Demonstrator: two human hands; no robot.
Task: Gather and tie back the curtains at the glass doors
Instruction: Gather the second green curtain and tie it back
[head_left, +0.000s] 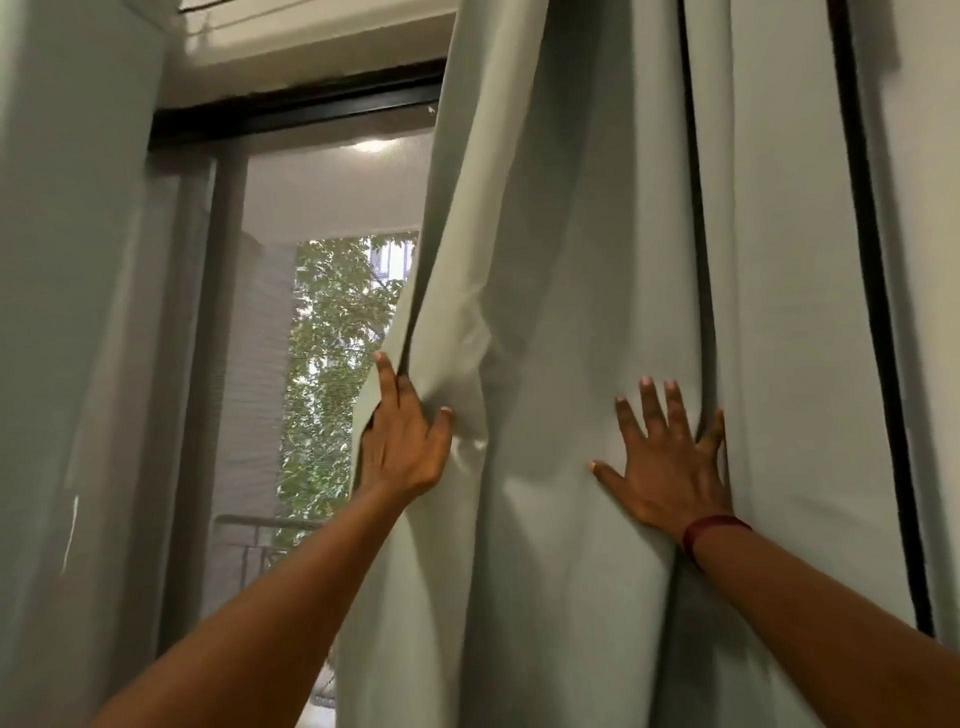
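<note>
Left hand (402, 441) is gripping the curtain (571, 234) at its left edge, thumb in front, some fingers curled behind the fabric, arm reaching up. Right hand (670, 462) is pressing flat on the same curtain, fingers straight and spread, beside a deep fold. Curtain is hanging over the right side of the door (332, 322).

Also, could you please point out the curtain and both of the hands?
curtain (571, 208): head view, smooth cloth above the hands.
left hand (402, 447): head view, back of the hand.
right hand (670, 470): head view, back of the hand.
</note>
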